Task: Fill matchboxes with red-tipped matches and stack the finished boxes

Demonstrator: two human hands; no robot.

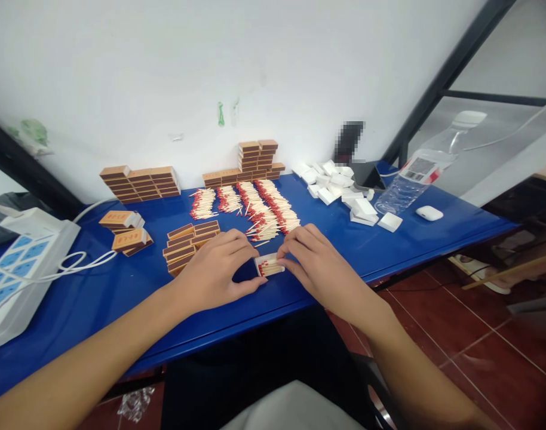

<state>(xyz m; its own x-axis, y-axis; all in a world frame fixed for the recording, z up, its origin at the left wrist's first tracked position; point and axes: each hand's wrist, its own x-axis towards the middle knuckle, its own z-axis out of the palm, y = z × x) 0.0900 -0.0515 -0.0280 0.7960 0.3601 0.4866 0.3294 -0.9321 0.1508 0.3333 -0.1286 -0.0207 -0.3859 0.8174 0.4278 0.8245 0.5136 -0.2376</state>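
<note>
Head view: two bare hands meet near the middle of a blue table [344, 239], close to its near edge.
Matchbox tray: white and between the hands, matches lying in it, red heads mostly to the left.
Left hand [223, 266]: thumb and forefinger grasp the left end of the matchbox tray [282, 269].
Right hand [315, 263]: fingertips gathered at the right end; whether they pinch card or match ends, I cannot tell.
Spill risk: tilting or uneven squeezing could tip matches out, the tray being open-topped.
Crooked matches: any lying aslant could snag or jut over the rim.
Loose matches [277, 206]: rows just beyond the fingers; a careless knuckle could scatter them.
Matchbox stack [183, 245]: just left of the left hand; a sideways brush might topple it.
White trays [327, 182]: heaped far right, liable to slide if bumped.
</note>
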